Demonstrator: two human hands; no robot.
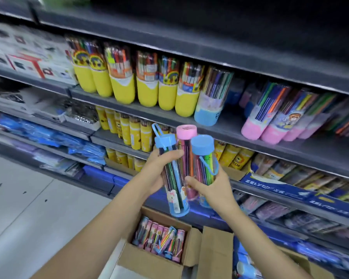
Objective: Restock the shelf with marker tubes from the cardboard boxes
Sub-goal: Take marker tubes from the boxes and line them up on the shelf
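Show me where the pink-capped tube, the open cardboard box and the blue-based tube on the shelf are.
pink-capped tube (186, 131): head view, on its pink cap.
open cardboard box (149, 260): head view, on its front wall.
blue-based tube on the shelf (207, 116): head view, on its blue base.

Three marker tubes (181, 168) stand side by side between the left hand (159, 174) and right hand (212, 188), in front of the shelf (230, 125). Below them, before the shelf, an open cardboard box (149, 256) holds more tubes.
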